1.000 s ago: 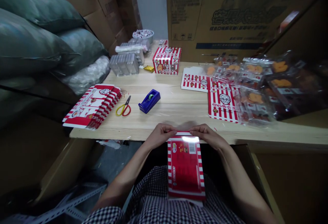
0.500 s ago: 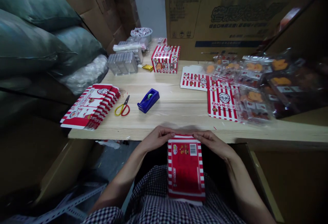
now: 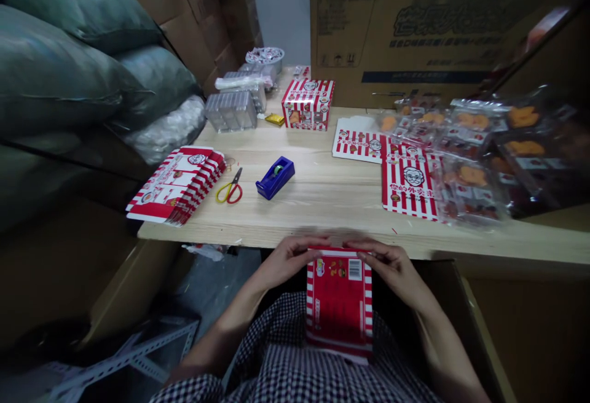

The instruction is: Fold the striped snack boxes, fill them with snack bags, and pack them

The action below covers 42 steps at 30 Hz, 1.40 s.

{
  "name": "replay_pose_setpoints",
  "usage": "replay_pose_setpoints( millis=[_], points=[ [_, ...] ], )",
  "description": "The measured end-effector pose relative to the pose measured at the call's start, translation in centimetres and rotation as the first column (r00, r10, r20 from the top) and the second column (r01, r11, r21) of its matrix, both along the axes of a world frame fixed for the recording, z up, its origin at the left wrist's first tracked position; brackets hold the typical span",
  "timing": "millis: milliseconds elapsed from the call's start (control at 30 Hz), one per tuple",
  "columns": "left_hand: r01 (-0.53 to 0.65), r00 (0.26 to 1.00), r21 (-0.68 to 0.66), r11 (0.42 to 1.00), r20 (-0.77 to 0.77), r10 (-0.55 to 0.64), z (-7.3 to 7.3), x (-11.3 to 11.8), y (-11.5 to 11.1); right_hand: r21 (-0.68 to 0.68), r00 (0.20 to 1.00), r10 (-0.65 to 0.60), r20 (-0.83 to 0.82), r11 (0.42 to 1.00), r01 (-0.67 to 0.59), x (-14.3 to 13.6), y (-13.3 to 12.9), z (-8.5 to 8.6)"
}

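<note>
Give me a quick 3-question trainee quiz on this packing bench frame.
1. True or false: both hands grip the top edge of the red-and-white striped carton over the lap.
2. Which lies closer to the blue tape dispenser: A) the scissors or B) the assembled striped box?
3. Fill in: the stack of flat cartons sits at the table's ____ end.

Key:
1. True: the left hand and the right hand each hold a top corner.
2. A.
3. Left.
</note>
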<state>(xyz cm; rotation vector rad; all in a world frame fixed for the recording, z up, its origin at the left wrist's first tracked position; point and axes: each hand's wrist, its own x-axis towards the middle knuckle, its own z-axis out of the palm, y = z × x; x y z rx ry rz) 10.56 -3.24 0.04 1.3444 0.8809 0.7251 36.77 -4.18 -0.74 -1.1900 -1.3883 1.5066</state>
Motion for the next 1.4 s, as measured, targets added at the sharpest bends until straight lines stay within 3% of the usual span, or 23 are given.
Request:
replay_pose_setpoints(
  millis=[67,200,300,367,467,567,700,900,1033,1233,1400],
  points=[
    [-0.065,0.997,-0.047,0.997,0.033,0.066,0.7,-0.3,0.7,0.089,0.999,-0.049,-0.011,0.995,0.050,-0.5,0.4,1.7],
    [-0.113,0.994,0.184,0.976,0.021,0.111,3.5,-1.0,1.8,0.178,0.993,-0.059,-0.100,0.981,0.077,-1.4,1.1,4.8],
    [-0.098,0.995,0.287,0.953,0.015,0.098,4.5,-1.3,1.7,0.126,0.984,-0.067,-0.164,0.988,0.088,-2.1,0.8,4.9],
    [-0.087,0.996,0.233,0.968,0.010,0.087,3.8,-1.3,1.2,0.056,0.980,-0.091,-0.175,0.993,0.102,-2.7,0.2,3.9],
    [-0.129,0.991,-0.010,0.992,0.027,0.129,1.5,-0.8,-0.1,-0.044,0.976,-0.125,-0.180,0.992,0.119,-3.5,-1.1,1.5],
    [-0.213,0.974,-0.186,0.959,0.039,0.224,-0.3,-0.2,-1.4,-0.100,0.972,-0.138,-0.189,0.988,0.121,-3.9,-2.2,-0.4],
    [-0.208,0.966,-0.346,0.915,0.071,0.247,-1.2,0.3,-1.8,-0.186,0.958,-0.163,-0.236,0.975,0.120,-3.8,-2.4,-1.9],
    [-0.300,0.919,-0.448,0.842,0.101,0.382,-2.9,0.7,-0.9,-0.308,0.932,-0.235,-0.276,0.940,0.146,-4.2,-1.0,-2.8],
    [-0.317,0.912,-0.448,0.836,0.097,0.398,-2.9,1.3,-1.0,-0.361,0.914,-0.274,-0.299,0.919,0.158,-4.5,-1.0,-2.5],
    [-0.277,0.958,-0.320,0.906,-0.020,0.286,-1.3,2.0,-1.3,-0.338,0.932,-0.288,-0.220,0.919,0.204,-5.1,-1.8,-1.3],
    [-0.261,0.955,-0.387,0.884,0.028,0.294,-0.9,2.1,-1.4,-0.384,0.916,-0.324,-0.237,0.897,0.219,-5.2,-2.4,-1.1]
  ],
)
